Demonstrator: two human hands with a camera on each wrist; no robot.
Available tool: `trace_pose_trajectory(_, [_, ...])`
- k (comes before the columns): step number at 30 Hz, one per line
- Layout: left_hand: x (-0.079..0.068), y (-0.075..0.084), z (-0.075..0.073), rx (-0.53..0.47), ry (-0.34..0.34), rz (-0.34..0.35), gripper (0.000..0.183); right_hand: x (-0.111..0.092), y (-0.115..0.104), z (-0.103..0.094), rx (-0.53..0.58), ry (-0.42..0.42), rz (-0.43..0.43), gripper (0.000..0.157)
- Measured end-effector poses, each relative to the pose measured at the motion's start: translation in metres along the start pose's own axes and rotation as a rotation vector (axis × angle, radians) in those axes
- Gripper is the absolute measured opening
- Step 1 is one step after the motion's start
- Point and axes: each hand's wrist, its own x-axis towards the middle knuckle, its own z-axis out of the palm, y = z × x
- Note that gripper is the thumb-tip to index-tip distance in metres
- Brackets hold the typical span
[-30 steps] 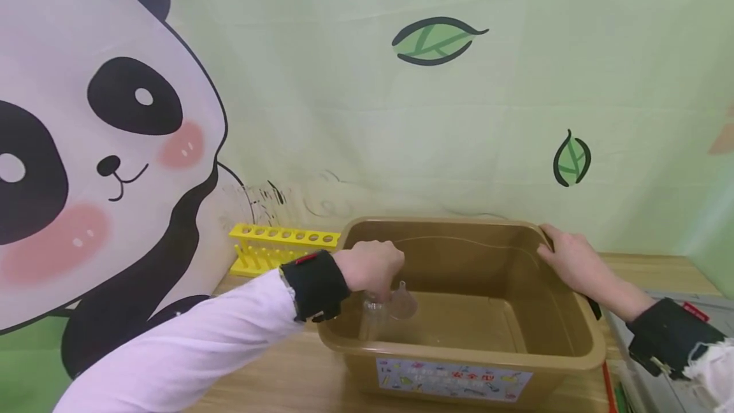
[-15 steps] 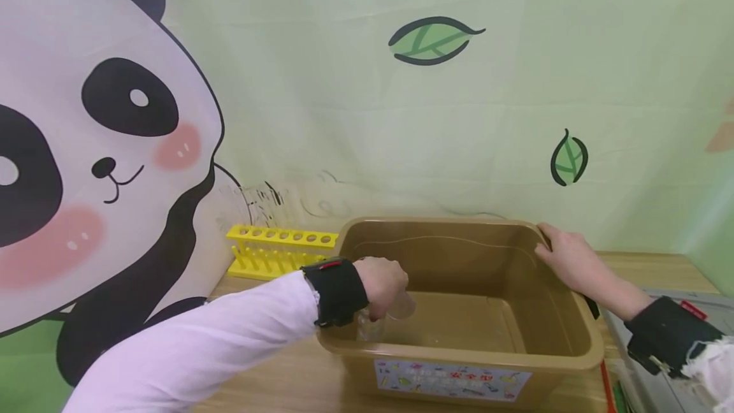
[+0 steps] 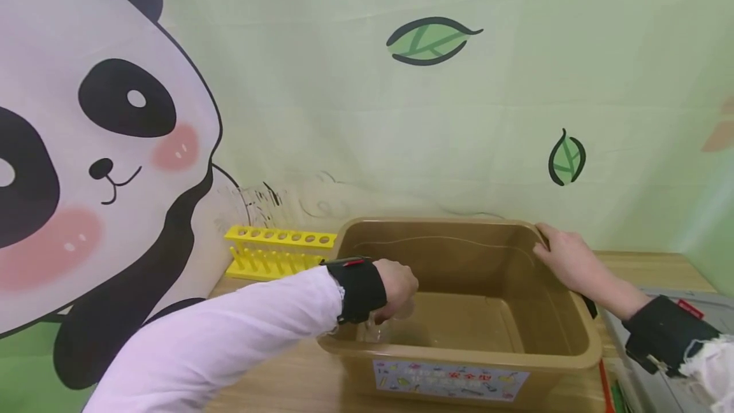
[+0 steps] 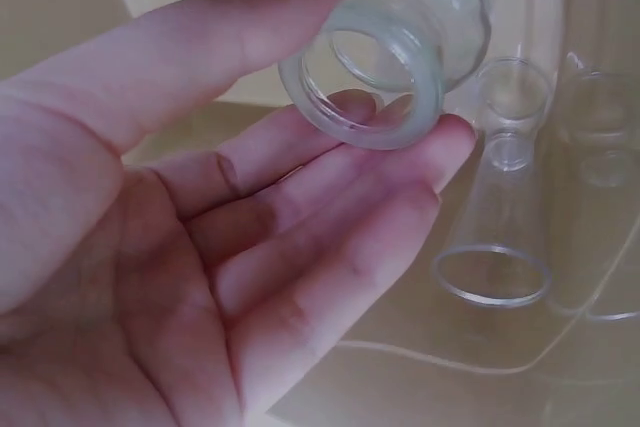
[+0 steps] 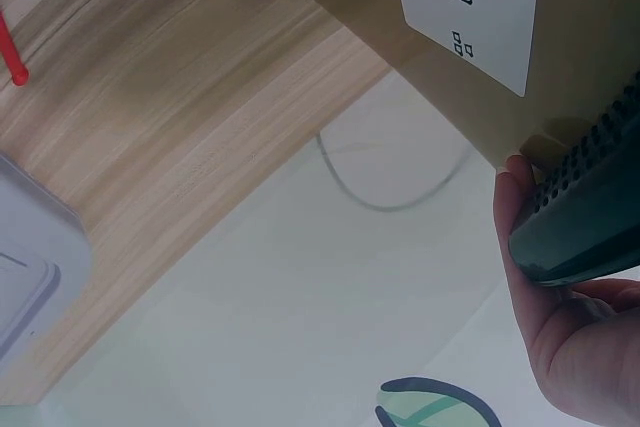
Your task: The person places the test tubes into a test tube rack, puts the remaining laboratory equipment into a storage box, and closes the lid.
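A brown plastic bin (image 3: 459,354) stands on the table, a printed label on its front. My left hand (image 3: 395,285) reaches inside near its left end. In the left wrist view the thumb and fingertips hold a clear glass bottle (image 4: 430,62) at its thick, wide-lipped neck; the palm faces the camera. Beside the fingers in that view is a small clear funnel (image 4: 500,212), mostly covered by the hand in the head view. My right hand (image 3: 564,257) grips the bin's right rim near the back corner. A dark ridged handle (image 5: 590,217) lies against its fingers.
A yellow test tube rack (image 3: 281,238) stands behind and left of the bin on the wooden table (image 3: 287,368). To the right lies a grey plastic case (image 3: 682,317), with a thin red stick (image 5: 12,57) near it. A printed cloth (image 3: 321,81) hangs behind.
My left hand has moved right and lower into the bin, covering more of the funnel in the head view. My right hand has kept its grip on the rim.
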Motion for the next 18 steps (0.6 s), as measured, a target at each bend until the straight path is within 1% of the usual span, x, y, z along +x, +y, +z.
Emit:
trace_pose_trajectory(2, [0.002, 0.002, 0.003, -0.020, -0.010, -0.009, 0.020, 0.000, 0.000, 0.000, 0.004, 0.001, 0.000, 0.035])
trace_pose_trajectory(4, [0.004, 0.006, 0.007, -0.020, -0.024, -0.029, 0.015, 0.000, 0.000, 0.000, 0.007, -0.003, 0.002, 0.036])
trace_pose_trajectory(5, [0.005, 0.008, 0.009, -0.003, -0.031, -0.039, 0.014, 0.000, 0.000, -0.001, 0.015, -0.011, -0.001, 0.037])
trace_pose_trajectory(9, [0.011, 0.016, 0.015, 0.123, -0.031, -0.060, 0.023, -0.001, 0.000, -0.002, 0.016, -0.017, 0.002, 0.038])
trace_pose_trajectory(12, [0.017, 0.017, 0.020, 0.192, -0.051, -0.045, 0.024, -0.001, 0.000, -0.002, 0.019, -0.022, 0.007, 0.038])
trace_pose_trajectory(13, [0.031, 0.018, 0.029, 0.204, -0.065, -0.059, 0.027, -0.001, 0.000, -0.002, 0.018, -0.024, 0.009, 0.038])
trace_pose_trajectory(15, [0.033, 0.018, 0.033, 0.222, -0.070, -0.034, 0.026, -0.001, 0.001, -0.002, 0.018, -0.028, 0.012, 0.039])
trace_pose_trajectory(16, [0.033, 0.017, 0.034, 0.210, -0.062, -0.029, 0.020, -0.001, 0.001, -0.002, 0.019, -0.028, 0.012, 0.039])
trace_pose_trajectory(17, [0.054, 0.016, 0.051, 0.198, -0.042, -0.022, 0.016, -0.002, 0.001, -0.002, 0.019, -0.027, 0.011, 0.038])
trace_pose_trajectory(18, [0.068, 0.014, 0.064, 0.175, -0.007, -0.009, 0.015, -0.002, 0.001, -0.002, 0.019, -0.027, 0.012, 0.038])
